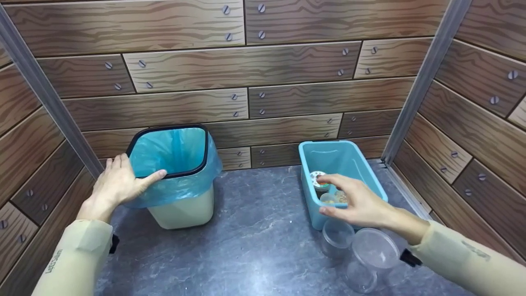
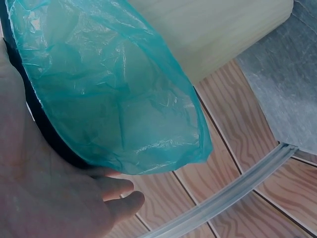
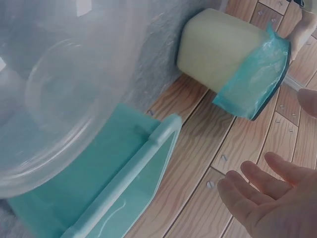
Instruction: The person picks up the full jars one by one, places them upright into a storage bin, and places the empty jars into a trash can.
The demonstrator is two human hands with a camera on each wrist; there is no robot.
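Left hand [image 1: 117, 183] grasping bin rim [image 1: 172, 174], right hand [image 1: 357, 203] released, hiding tub [image 1: 347, 154] contents

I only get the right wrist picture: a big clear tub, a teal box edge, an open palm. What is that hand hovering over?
Observer: From the head view, the right hand hovers open above the teal bin, over small jars inside it.
Operator: And that clear thing filling my picture?
Observer: Clear plastic containers stand on the grey floor just in front of the teal bin, below the wrist.
Operator: What is the other hand doing?
Observer: The left hand holds the black rim of the trash can, thumb hooked over the edge; the left wrist view shows its palm against the blue liner bag.
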